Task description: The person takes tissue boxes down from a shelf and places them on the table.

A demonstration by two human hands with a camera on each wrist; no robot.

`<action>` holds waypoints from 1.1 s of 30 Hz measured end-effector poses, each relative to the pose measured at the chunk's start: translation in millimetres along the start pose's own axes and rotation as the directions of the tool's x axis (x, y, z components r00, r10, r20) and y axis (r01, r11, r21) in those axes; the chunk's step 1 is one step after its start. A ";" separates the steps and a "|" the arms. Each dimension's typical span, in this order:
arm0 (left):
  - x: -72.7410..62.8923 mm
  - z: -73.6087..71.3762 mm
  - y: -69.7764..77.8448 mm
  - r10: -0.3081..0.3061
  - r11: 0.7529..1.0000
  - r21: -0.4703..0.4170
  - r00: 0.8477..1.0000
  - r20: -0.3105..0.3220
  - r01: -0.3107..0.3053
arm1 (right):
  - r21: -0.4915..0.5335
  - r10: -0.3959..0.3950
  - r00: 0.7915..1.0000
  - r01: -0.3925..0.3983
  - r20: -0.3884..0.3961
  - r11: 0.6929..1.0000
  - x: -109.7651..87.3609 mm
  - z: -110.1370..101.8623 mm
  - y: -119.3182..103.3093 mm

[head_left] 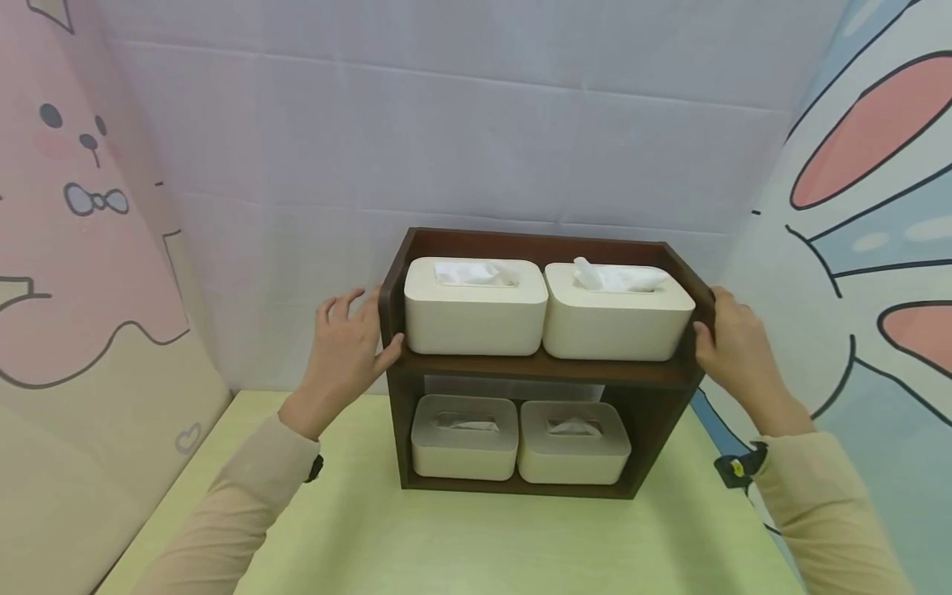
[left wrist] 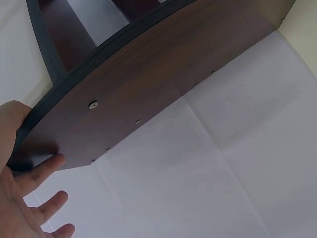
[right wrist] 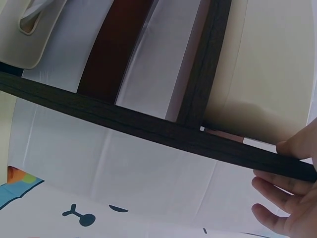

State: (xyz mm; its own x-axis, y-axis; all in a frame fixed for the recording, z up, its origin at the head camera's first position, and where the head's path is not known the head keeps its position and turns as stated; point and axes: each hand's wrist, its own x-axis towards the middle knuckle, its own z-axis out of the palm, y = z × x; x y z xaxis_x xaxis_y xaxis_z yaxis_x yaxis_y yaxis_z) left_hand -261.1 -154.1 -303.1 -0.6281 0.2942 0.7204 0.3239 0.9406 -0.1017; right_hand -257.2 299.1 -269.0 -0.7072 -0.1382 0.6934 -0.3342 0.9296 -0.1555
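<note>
A dark brown two-tier shelf [head_left: 513, 366] stands on the table. Its upper tier holds two cream tissue boxes, a left one [head_left: 476, 326] and a right one [head_left: 619, 332], side by side with white tissue poking out. Below them sit another pair, a left box [head_left: 463, 453] and a right box [head_left: 573, 459]. My left hand [head_left: 344, 345] grips the upper left side panel, thumb at the front edge, and some fingers stand off the panel in the left wrist view. On the opposite side panel, my right hand [head_left: 742, 357] holds on, thumb inside and fingers outside.
Pale yellow-green table [head_left: 476, 541] extends in front of the shelf and to both sides. White sheeting [head_left: 461, 132] hangs behind it. Printed cartoon panels flank the space, a pink one [head_left: 82, 273] on the left and a blue-white one [head_left: 885, 240] on the right.
</note>
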 end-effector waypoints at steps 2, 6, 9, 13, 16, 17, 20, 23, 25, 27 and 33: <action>0.0 -0.2 1.1 -0.005 1.000 0.004 1.000 -0.005 0.005 | 0.004 -0.015 1.000 0.015 -0.011 1.000 0.3 2.1 2.9; -1.4 -2.1 -3.2 -0.012 1.000 -0.008 1.000 -0.011 0.012 | 0.006 -0.049 0.998 0.049 -0.036 0.999 1.3 5.5 1.5; -4.1 -4.7 -7.6 -0.024 0.999 -0.022 1.000 -0.013 0.023 | 0.014 -0.063 0.997 0.063 -0.041 0.998 2.6 7.7 -2.5; -8.4 -7.4 -13.9 -0.037 0.999 -0.036 0.999 -0.029 0.036 | 0.023 -0.076 0.997 0.077 -0.026 0.997 4.2 11.1 -8.1; -10.5 -8.8 -18.8 -0.041 0.999 -0.034 0.998 -0.043 0.039 | 0.022 -0.095 0.995 0.096 -0.025 0.995 5.3 14.0 -11.4; -11.0 -9.3 -20.1 -0.042 0.999 -0.035 0.998 -0.045 0.041 | 0.021 -0.101 0.995 0.101 -0.027 0.995 5.5 14.6 -12.7; -11.9 -10.7 -23.5 -0.047 0.999 -0.027 0.998 -0.051 0.046 | 0.019 -0.119 0.992 0.119 -0.033 0.993 6.3 15.8 -16.0; -12.5 -11.7 -25.9 -0.054 0.998 -0.030 0.997 -0.053 0.053 | 0.021 -0.126 0.992 0.126 -0.031 0.992 7.3 15.9 -19.1; -12.8 -11.9 -27.1 -0.057 0.998 -0.031 0.997 -0.051 0.056 | 0.020 -0.121 0.992 0.122 -0.026 0.992 7.6 15.7 -20.5; -13.1 -12.0 -27.3 -0.060 0.998 -0.036 0.997 -0.048 0.058 | 0.019 -0.114 0.993 0.115 -0.017 0.993 7.4 15.5 -21.1; -15.2 -10.5 -26.2 -0.069 0.995 -0.069 0.997 -0.042 0.066 | 0.009 -0.127 0.992 0.127 -0.008 0.992 5.0 14.8 -19.2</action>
State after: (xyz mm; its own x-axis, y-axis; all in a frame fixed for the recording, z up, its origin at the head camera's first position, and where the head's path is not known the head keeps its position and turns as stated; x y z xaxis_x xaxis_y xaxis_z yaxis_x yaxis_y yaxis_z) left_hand -252.6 -185.0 -304.3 -0.6191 0.2211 0.7536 0.3294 0.9442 -0.0064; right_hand -263.6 275.5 -272.9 -0.6544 -0.2521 0.7129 -0.4264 0.9016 -0.0726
